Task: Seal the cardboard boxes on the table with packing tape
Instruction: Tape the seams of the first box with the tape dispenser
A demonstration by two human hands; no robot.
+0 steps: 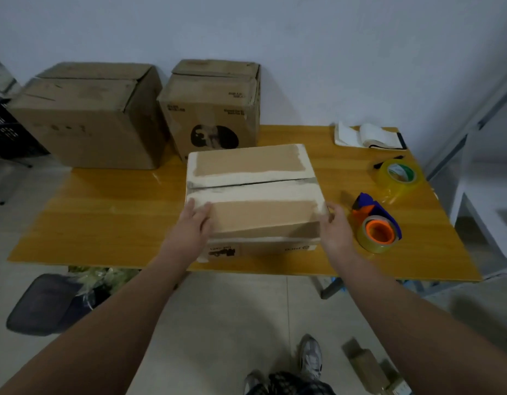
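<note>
Seam [253,182] on the nearest cardboard box [261,216] gapes untaped. Left hand [194,223] and right hand [336,228] press it, fingers straight. Tape dispenser [377,226] lies untouched.

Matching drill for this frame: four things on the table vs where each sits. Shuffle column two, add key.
Things
1. blue-handled tape dispenser with orange core
2. loose clear tape roll with green-white core
3. open white notebook
4. brown cardboard box with black round print

Places
A. far right corner of the yellow wooden table
B. just beside the right hand
C. at the back, beside the largest brown cardboard box
D. between notebook and dispenser

Pairs: 1-B, 2-D, 3-A, 4-C
</note>
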